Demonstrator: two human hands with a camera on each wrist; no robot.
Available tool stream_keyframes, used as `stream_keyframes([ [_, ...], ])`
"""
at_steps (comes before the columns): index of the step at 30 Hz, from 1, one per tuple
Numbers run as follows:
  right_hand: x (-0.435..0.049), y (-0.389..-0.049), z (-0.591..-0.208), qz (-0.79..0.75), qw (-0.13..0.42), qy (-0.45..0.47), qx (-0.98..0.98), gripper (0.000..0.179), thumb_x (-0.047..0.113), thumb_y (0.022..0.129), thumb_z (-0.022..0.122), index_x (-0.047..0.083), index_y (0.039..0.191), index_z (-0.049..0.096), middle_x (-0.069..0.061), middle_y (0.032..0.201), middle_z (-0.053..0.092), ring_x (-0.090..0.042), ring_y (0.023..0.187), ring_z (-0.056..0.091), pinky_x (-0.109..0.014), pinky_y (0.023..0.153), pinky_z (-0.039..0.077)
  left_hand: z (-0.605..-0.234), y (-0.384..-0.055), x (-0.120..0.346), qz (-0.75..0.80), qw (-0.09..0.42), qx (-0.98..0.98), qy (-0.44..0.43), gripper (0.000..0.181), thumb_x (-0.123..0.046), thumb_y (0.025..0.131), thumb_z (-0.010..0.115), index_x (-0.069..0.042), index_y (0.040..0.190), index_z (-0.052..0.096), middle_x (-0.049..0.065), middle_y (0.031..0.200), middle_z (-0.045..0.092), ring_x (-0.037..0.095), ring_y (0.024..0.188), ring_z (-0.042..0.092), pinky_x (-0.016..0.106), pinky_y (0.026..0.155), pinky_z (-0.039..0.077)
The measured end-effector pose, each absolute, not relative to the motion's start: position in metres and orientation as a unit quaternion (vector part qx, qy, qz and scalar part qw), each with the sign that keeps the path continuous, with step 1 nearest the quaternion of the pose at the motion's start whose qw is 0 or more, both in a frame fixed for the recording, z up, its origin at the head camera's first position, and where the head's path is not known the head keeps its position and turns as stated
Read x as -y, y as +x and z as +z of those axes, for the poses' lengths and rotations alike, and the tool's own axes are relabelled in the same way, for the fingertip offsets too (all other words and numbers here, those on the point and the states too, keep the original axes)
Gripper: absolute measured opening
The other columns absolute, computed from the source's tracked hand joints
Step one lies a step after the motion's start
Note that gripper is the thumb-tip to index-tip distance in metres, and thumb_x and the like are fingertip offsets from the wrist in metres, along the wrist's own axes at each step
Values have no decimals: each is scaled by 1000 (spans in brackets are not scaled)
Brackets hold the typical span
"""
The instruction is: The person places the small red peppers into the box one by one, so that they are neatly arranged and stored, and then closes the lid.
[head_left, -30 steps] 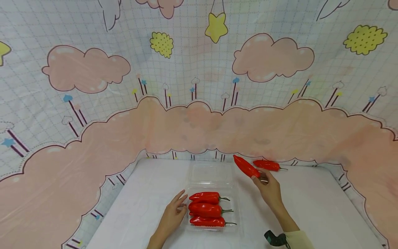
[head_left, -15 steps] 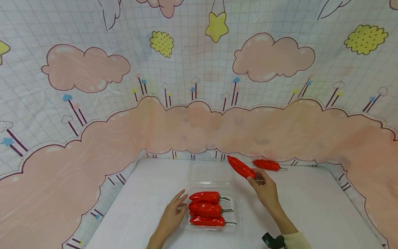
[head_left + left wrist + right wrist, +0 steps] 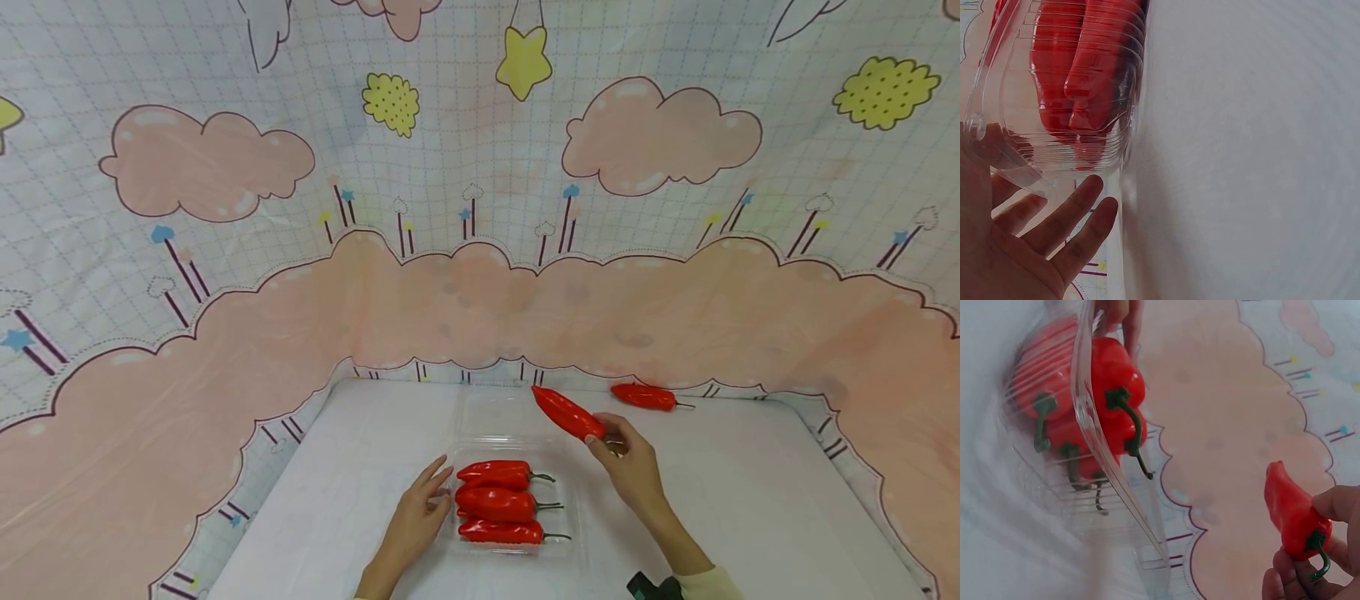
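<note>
My right hand (image 3: 632, 467) pinches a red pepper (image 3: 567, 412) near its stem end and holds it up, its tip pointing to the far left. In the right wrist view the green stem of this pepper (image 3: 1297, 515) hangs between thumb and fingers. A clear plastic clamshell box (image 3: 567, 500) stands in the middle with its lid (image 3: 495, 417) laid back. Several red peppers (image 3: 498, 505) lie in it, stems to the right. My left hand (image 3: 416, 515) is at the box's left side, fingers spread; in the left wrist view those fingers (image 3: 1082, 206) are straight by the box's end.
Another red pepper (image 3: 643, 397) lies at the back right of the white table (image 3: 360, 433), close to the patterned backdrop (image 3: 480, 308). A dark device (image 3: 654, 587) sits at my right wrist by the pale sleeve.
My right hand has carried the pepper left and slightly nearer, toward the box. The left hand and the peppers in the box have stayed in place.
</note>
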State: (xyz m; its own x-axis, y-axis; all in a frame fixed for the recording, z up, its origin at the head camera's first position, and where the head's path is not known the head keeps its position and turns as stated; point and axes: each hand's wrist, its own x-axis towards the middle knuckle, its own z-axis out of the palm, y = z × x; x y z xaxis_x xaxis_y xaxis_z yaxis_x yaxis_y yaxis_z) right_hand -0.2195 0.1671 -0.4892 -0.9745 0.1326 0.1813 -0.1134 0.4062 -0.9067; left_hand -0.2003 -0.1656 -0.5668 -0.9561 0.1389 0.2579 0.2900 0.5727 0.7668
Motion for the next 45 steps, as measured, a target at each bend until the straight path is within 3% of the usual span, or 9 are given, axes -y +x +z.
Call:
stream_keyframes([
  [20,-153,-212,-506,555,111,33,824,36,17,90,71,13,125,62,-6,115,68,-19,100,60,-15,80,53,-566,-200,166,-448,86,881,-126,44,-2,91,60,0,135,57,14,151,46,23,101,70,26,82,60],
  [45,-127,-218,-510,579,47,53,812,32,13,87,73,18,118,67,-2,111,71,-16,99,65,-18,82,56,-566,-203,166,-442,83,885,-121,45,-4,91,61,-1,135,58,12,151,47,22,100,70,24,81,59],
])
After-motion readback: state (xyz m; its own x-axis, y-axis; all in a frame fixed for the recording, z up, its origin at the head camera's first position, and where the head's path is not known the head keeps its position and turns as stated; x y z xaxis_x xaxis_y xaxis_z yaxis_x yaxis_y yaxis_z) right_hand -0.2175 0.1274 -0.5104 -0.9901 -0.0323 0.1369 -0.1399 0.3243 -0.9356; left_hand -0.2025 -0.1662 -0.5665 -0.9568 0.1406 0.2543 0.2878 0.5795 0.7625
